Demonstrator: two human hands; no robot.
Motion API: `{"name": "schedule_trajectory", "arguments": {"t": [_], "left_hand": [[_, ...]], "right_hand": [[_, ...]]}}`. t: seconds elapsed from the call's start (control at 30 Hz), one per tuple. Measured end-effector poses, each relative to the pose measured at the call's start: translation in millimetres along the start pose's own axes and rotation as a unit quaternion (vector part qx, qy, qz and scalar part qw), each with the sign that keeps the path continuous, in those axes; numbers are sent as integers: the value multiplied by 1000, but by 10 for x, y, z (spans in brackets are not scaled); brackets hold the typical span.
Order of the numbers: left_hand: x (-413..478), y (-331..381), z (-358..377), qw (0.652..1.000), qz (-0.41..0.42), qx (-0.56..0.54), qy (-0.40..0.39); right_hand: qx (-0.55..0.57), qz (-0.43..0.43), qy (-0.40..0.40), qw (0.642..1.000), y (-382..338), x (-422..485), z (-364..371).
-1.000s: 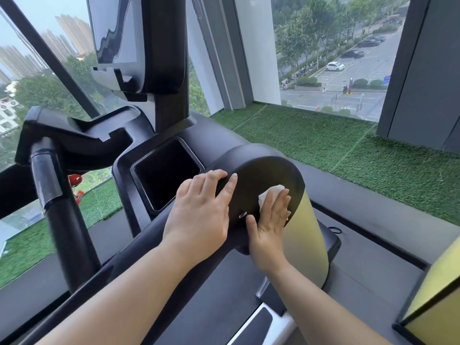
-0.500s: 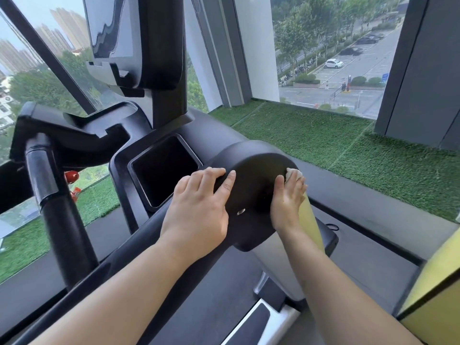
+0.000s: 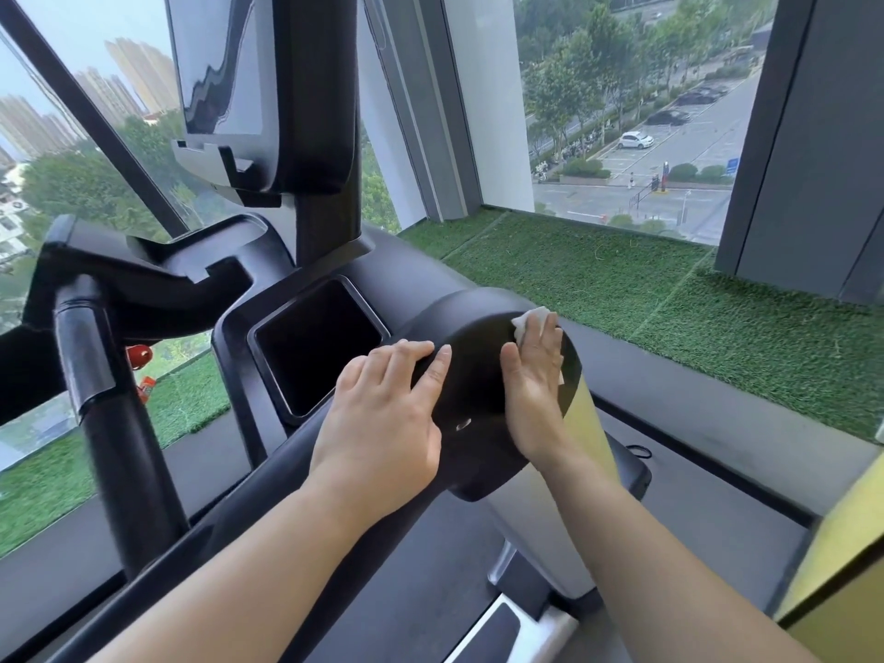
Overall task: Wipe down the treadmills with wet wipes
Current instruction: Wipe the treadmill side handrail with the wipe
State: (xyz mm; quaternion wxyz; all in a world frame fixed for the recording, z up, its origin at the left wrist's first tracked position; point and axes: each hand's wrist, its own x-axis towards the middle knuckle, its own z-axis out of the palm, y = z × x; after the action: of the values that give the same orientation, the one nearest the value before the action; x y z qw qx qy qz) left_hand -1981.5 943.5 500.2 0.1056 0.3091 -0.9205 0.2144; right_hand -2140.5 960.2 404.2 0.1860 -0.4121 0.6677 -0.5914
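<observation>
Green turf [image 3: 669, 299] runs beneath tall windows [image 3: 646, 112] that look onto a street. The right hand [image 3: 533, 390], fingers straight, presses a white wipe [image 3: 531, 320] flat against the upper right edge of the treadmill's [image 3: 239, 495] round black cap [image 3: 473, 375]. The left hand [image 3: 382, 413] rests flat on the cap's left side. Just beside it is a square tray [image 3: 315, 342], too dark inside to read.

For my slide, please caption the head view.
Right hand presses a wet wipe against the treadmill's round cap; left hand rests there.
</observation>
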Motion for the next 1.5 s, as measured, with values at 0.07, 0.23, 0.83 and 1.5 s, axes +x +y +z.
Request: {"name": "schedule_trajectory", "arguments": {"t": [0.07,0.23,0.83,1.5], "left_hand": [[0,-2,-4,1000,4,1,-5],[-5,5,-16,1000,5,3,-10],[-10,-47,-57,996,-3,-93,-5],[-239,-247,-123,986,-18,-168,-12]], "right_hand": [[-40,-43,-16,998,114,-31,-44],[-15,45,40,998,-54,96,-34],[-104,-72,-39,991,69,-80,-83],[-180,-148,0,972,121,-205,93]]}}
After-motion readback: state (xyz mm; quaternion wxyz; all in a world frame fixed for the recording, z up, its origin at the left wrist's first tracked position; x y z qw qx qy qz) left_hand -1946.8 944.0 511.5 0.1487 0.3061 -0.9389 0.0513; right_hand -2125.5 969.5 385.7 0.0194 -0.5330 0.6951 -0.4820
